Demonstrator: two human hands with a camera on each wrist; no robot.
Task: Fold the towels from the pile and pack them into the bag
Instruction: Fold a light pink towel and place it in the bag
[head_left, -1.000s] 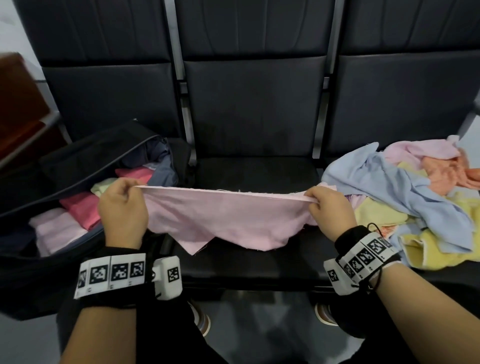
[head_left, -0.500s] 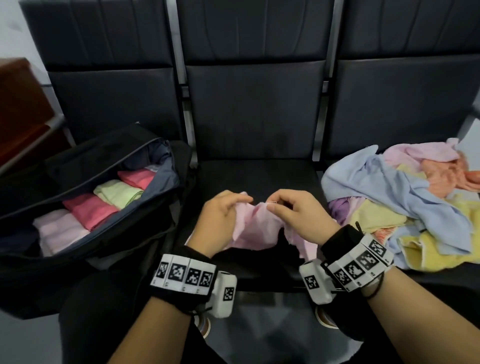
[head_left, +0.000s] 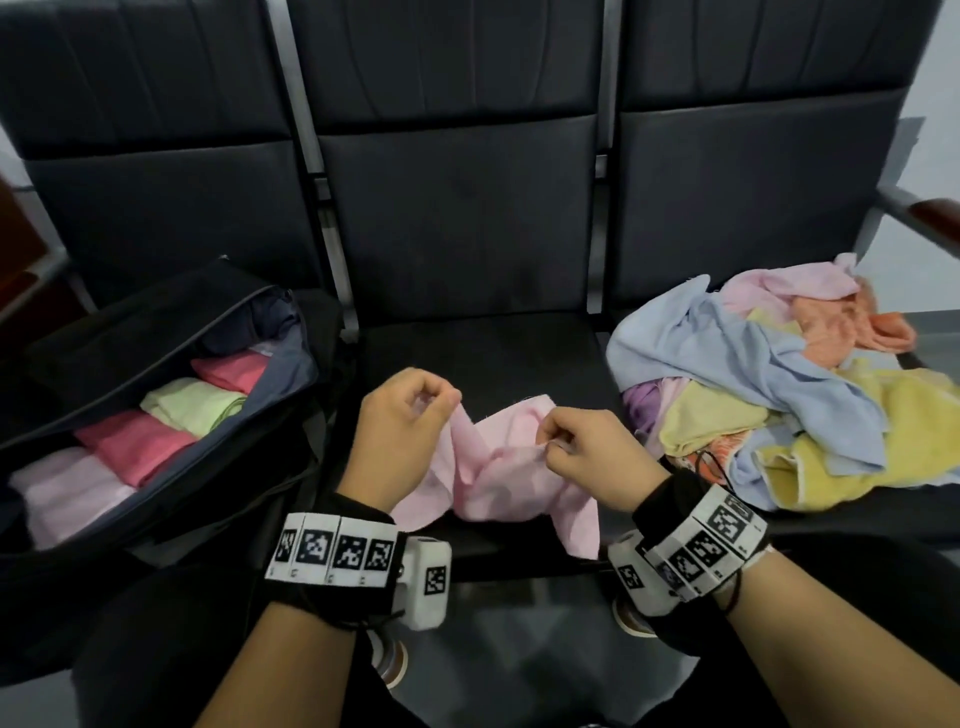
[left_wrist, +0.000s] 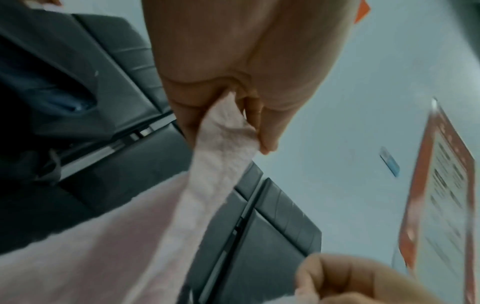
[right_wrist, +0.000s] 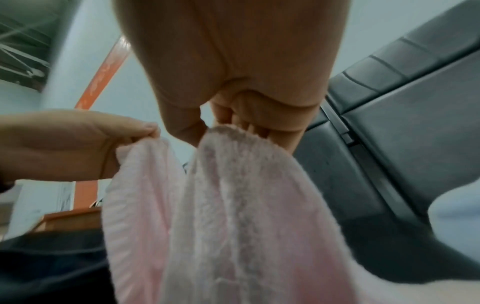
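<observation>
Pinching a pale pink towel (head_left: 511, 470) over the middle seat (head_left: 467, 348), the left hand (head_left: 400, 441) and right hand (head_left: 592, 457) hold its bunched top edge between an open black bag (head_left: 171, 332) of folded towels and the loose pile (head_left: 779, 395). Left wrist view: thumb and fingers (left_wrist: 270, 131) clamp cloth. Right wrist view: fingertips (right_wrist: 182, 131) nip the hem.

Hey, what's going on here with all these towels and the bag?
A person is folding a light pink towel over the middle seat. The left hand and the right hand each pinch its upper edge. To the left, an open black bag already holds several folded towels. An unfolded pile waits on the right-hand seat.
</observation>
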